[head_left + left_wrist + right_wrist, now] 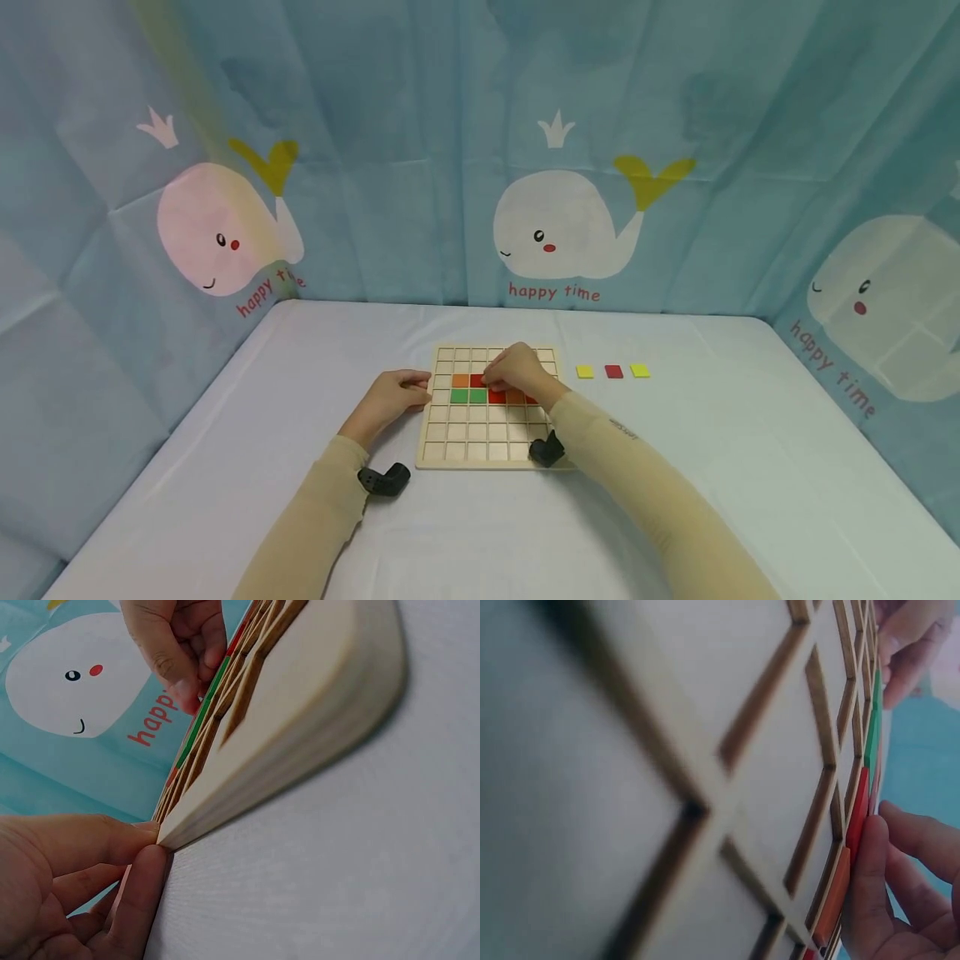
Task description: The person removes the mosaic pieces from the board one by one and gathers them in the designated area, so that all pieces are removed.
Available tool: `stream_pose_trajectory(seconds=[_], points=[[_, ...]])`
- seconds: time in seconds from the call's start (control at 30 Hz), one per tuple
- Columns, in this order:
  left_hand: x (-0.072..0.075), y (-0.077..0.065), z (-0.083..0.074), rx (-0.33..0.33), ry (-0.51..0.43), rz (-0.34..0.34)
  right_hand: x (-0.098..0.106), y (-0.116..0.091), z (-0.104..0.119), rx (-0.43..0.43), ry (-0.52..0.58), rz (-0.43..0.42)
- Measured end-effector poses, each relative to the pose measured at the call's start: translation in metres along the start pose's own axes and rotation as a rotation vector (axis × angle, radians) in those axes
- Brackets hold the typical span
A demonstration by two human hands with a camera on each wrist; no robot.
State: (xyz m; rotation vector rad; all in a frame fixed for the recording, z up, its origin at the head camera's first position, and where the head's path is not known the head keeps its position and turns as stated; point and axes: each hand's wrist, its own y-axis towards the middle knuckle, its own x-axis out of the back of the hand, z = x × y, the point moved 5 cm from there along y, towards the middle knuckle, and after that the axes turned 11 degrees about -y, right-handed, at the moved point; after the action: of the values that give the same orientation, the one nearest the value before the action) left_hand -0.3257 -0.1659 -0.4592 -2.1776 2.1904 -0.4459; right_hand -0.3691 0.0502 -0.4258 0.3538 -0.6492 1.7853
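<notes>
A wooden grid board [456, 451] lies flat on the table. My left hand [392, 402] holds its left edge, thumb and forefinger against the rim in the left wrist view. Over the upper middle of the grid, my right hand [520, 372] has its thumb and forefinger pinched together at a red tile [477, 381], which they partly cover. An orange tile [461, 381] sits left of that one. In the row below are green tiles [459, 397], then another red tile [497, 398] and orange and red ones, partly behind the right wrist.
Right of the board, a yellow tile [584, 372], a dark red tile [613, 372] and another yellow tile [640, 371] lie in a row on the white table [720, 417]. A blue whale-print curtain [420, 208] surrounds the table's back and sides.
</notes>
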Motion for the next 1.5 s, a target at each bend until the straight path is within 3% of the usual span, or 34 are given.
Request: stream_pose_trajectory(seconds=[0.3,0.6,0.77,1.03,1.3,1.5], points=[[0.002,0.000,-0.003,-0.024,-0.012,0.025,0.000,0.000,0.005,-0.007,-0.009,-0.044],[0.001,0.002,-0.003,-0.015,-0.009,0.018,-0.001,0.000,0.007,-0.017,0.064,-0.056],[-0.001,0.003,-0.002,-0.010,-0.007,0.020,0.003,-0.001,0.002,-0.074,0.117,-0.056],[-0.002,0.002,-0.003,-0.016,-0.002,0.023,0.024,-0.006,-0.011,-0.163,0.127,-0.045],[-0.001,0.000,-0.001,-0.011,-0.011,0.023,0.056,-0.016,-0.022,-0.117,0.063,-0.074],[0.001,0.001,0.001,-0.014,-0.005,0.014,0.078,-0.020,-0.030,-0.155,0.001,-0.095]])
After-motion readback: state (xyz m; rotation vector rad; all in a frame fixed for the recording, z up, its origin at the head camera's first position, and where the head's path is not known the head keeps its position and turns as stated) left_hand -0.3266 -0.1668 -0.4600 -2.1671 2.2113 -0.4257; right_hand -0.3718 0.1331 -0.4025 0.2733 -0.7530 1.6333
